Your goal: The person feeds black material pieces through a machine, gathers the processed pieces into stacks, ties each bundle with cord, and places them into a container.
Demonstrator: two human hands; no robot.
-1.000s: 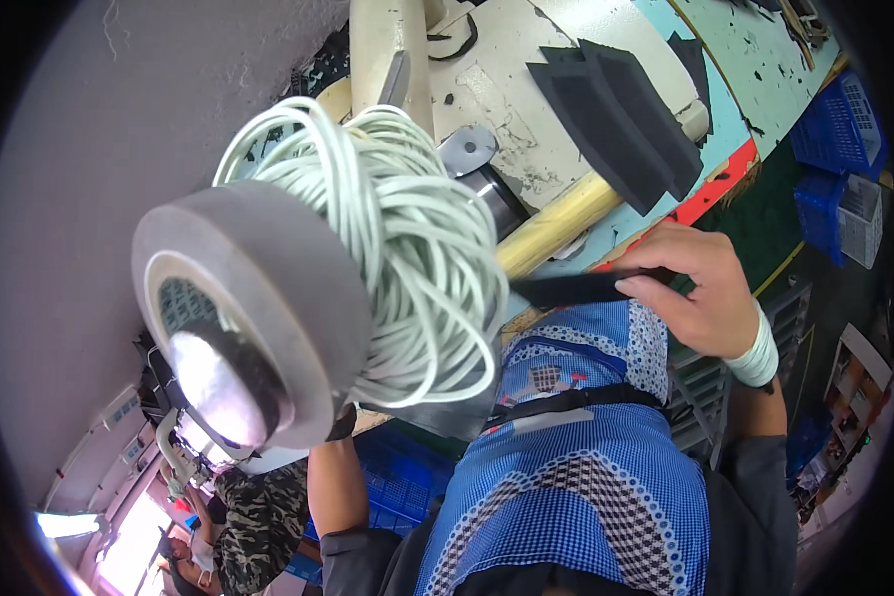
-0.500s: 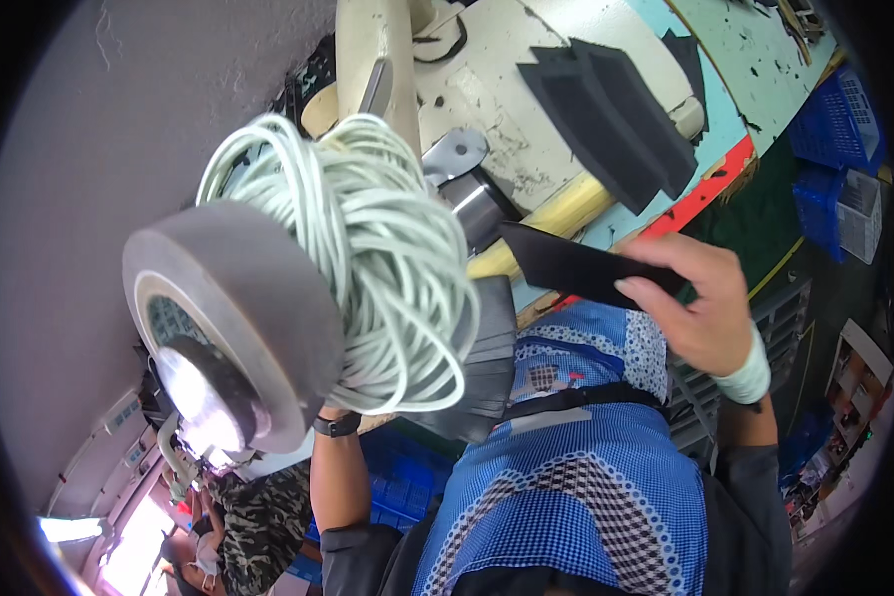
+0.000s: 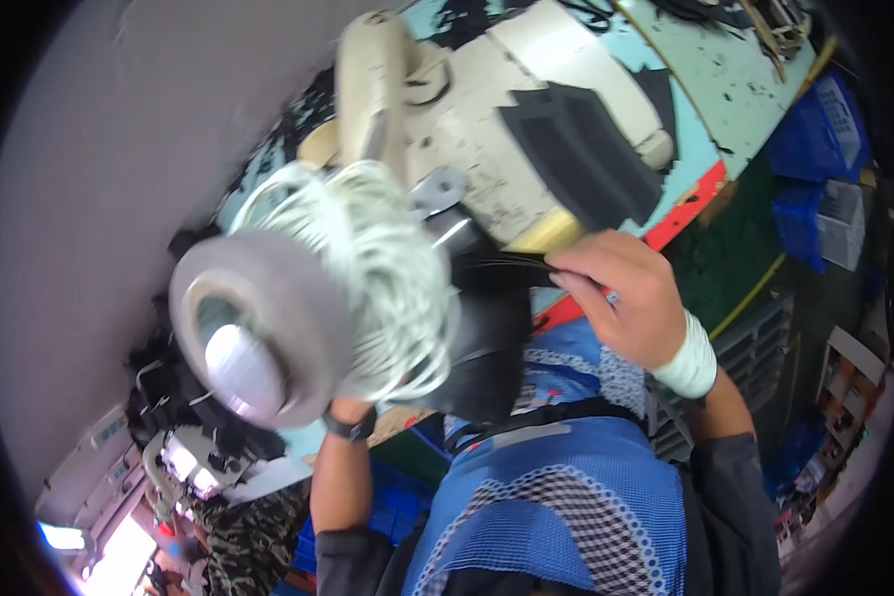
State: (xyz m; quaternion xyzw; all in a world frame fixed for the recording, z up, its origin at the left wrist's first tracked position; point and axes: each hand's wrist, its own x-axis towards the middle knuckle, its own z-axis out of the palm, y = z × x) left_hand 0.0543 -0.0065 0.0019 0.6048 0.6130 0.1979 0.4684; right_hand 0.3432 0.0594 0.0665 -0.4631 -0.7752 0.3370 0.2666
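A flat black strip (image 3: pixel 502 268) is pinched between the thumb and fingers of my right hand (image 3: pixel 626 293), which has a pale wrap round its wrist. The strip's far end reaches a dark, shiny machine part (image 3: pixel 464 231). Below it hang several dark, flat pieces (image 3: pixel 487 348). My left hand (image 3: pixel 350 409) shows only near its watch-banded wrist; a bundle of pale green cord (image 3: pixel 382 288) and a thick grey roll or wheel (image 3: pixel 278 308) hide its fingers. Beyond my right hand, a fanned stack of dark grey pieces (image 3: pixel 578 149) lies on the cream machine bed (image 3: pixel 467 109).
The cream machine arm (image 3: pixel 368 89) rises at the far side. The table has a red edge (image 3: pixel 685 204). Blue crates (image 3: pixel 815 124) stand to the right, with a pale grey basket (image 3: pixel 842 219) beside them. A person in camouflage trousers (image 3: pixel 258 531) is at lower left.
My right hand has moved left with the black strip, bringing it to the machine part and the hanging pieces. The whole view has shifted slightly. My left fingers stay hidden.
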